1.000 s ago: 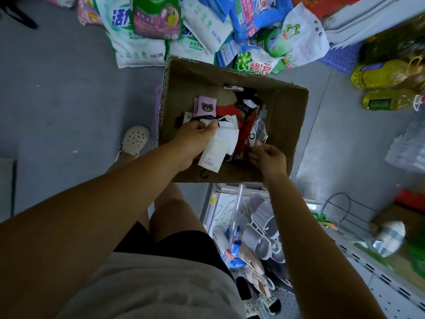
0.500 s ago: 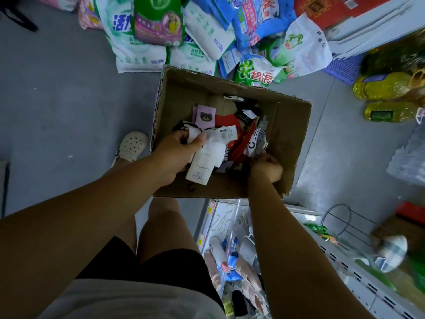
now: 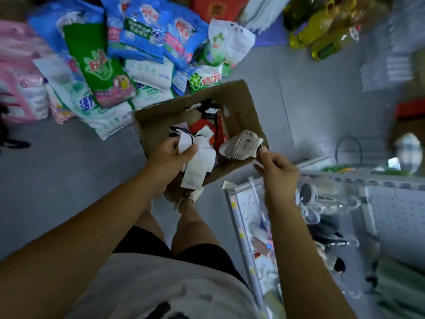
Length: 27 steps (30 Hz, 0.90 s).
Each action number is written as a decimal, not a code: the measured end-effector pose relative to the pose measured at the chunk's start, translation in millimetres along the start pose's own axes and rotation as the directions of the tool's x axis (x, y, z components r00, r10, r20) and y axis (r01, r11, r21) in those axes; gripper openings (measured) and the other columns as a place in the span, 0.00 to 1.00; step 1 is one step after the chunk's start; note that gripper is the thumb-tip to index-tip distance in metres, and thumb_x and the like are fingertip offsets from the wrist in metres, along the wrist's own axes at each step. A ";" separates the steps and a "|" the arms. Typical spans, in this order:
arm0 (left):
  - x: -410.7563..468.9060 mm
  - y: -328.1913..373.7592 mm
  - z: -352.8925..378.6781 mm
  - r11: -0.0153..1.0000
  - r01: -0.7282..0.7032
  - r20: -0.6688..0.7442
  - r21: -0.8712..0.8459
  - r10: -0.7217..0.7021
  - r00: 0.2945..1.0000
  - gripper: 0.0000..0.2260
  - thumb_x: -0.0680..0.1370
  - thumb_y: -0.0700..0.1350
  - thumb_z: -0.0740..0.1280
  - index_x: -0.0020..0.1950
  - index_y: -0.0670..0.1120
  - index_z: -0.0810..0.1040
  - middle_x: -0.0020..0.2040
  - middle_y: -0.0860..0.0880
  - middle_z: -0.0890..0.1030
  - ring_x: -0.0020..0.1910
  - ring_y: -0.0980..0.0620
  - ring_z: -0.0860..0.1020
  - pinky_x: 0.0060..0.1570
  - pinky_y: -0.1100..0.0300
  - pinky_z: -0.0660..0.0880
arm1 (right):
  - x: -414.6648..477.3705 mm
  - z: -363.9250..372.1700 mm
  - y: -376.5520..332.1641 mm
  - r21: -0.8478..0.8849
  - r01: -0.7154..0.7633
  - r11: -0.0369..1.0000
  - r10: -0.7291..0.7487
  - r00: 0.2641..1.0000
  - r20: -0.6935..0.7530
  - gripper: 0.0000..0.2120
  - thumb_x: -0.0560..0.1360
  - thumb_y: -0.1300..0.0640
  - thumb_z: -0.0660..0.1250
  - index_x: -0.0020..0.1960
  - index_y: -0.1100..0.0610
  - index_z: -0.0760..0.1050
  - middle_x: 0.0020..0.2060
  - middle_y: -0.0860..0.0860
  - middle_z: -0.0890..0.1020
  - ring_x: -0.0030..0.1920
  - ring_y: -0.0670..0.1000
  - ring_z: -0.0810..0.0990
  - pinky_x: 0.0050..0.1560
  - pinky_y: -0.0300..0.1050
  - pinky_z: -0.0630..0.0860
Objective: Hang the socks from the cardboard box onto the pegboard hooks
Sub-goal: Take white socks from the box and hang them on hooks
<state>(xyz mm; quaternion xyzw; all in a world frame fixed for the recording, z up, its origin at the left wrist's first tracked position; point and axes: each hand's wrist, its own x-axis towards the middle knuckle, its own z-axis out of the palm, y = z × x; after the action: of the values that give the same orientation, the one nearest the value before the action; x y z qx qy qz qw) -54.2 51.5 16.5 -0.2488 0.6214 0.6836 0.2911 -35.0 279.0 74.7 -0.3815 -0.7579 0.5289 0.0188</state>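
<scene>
Head view. Beyond the left grip (image 3: 170,157), piled on the grey floor (image 3: 46,169): detergent bags (image 3: 103,72) in blue, green and white, just beside the far wall of the cardboard box (image 3: 241,100). Far beyond the right grip (image 3: 276,166): yellow oil bottles (image 3: 322,31), well apart from the box. Directly below the right grip: white shelf rack (image 3: 253,203) with hanging goods, blurred. Further right of that grip: white pegboard (image 3: 402,215), partly hidden by those goods. Below the left grip, under the box's near edge: a pale shoe (image 3: 193,194).

Left grip closed round a bundle of white tagged socks (image 3: 197,162), thumb on top, long paper label hanging down over the box's near wall. Right grip pinching a beige sock pair (image 3: 241,146) by one end between thumb and fingers, above the box's near-right corner, sock body extending left of the grip. Remaining socks (image 3: 202,125), red, black and white, loose inside the box, just beyond the left grip.
</scene>
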 end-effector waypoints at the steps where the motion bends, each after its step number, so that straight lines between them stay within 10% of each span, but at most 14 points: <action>1: -6.1 2.4 -0.4 0.999 -0.004 0.033 0.034 0.003 0.999 0.14 0.77 0.54 0.72 0.62 0.54 0.78 0.55 0.56 0.84 0.53 0.55 0.82 0.48 0.56 0.79 | -12.0 -8.0 -1.9 0.028 0.013 1.000 -0.012 1.000 -0.020 0.09 0.77 0.55 0.73 0.43 0.60 0.85 0.39 0.58 0.85 0.41 0.52 0.84 0.49 0.50 0.84; 6: -34.0 9.3 17.6 0.993 0.015 0.161 0.116 -0.034 0.986 0.17 0.77 0.46 0.74 0.65 0.50 0.78 0.57 0.48 0.85 0.53 0.45 0.84 0.52 0.44 0.82 | -70.4 -48.9 4.1 0.170 0.052 0.984 -0.034 0.994 -0.105 0.06 0.77 0.57 0.73 0.41 0.57 0.85 0.41 0.55 0.86 0.44 0.50 0.83 0.54 0.53 0.80; 15: -103.0 1.2 88.0 0.978 -0.073 0.523 0.195 -0.041 0.851 0.19 0.76 0.35 0.72 0.64 0.52 0.78 0.53 0.49 0.87 0.51 0.48 0.86 0.44 0.51 0.83 | -153.6 -144.7 38.1 0.512 0.041 0.858 0.024 0.992 -0.120 0.11 0.75 0.52 0.72 0.35 0.51 0.80 0.58 0.49 0.85 0.64 0.46 0.81 0.65 0.49 0.73; 18: -132.2 -13.5 120.2 0.974 -0.073 0.599 0.213 -0.071 0.798 0.21 0.77 0.33 0.71 0.66 0.51 0.76 0.55 0.48 0.87 0.52 0.47 0.86 0.42 0.53 0.83 | -184.2 -183.3 53.0 0.544 0.078 0.835 0.035 0.980 -0.195 0.10 0.71 0.51 0.74 0.33 0.51 0.78 0.54 0.51 0.87 0.60 0.48 0.83 0.53 0.41 0.78; 27: -271.2 -91.7 232.9 0.929 -0.053 0.738 0.365 -0.254 0.625 0.15 0.80 0.50 0.67 0.65 0.45 0.78 0.57 0.39 0.85 0.53 0.41 0.85 0.36 0.55 0.80 | -290.5 -287.2 137.5 0.590 0.183 0.786 0.038 0.939 -0.342 0.04 0.75 0.64 0.73 0.41 0.63 0.82 0.51 0.52 0.88 0.56 0.47 0.85 0.52 0.35 0.79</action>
<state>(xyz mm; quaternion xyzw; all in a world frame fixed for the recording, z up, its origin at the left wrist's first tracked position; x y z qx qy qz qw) 207.4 264.3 166.5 0.0901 0.5323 0.5829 0.6073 371.6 351.9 197.7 -0.4091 -0.5446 0.6717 0.2912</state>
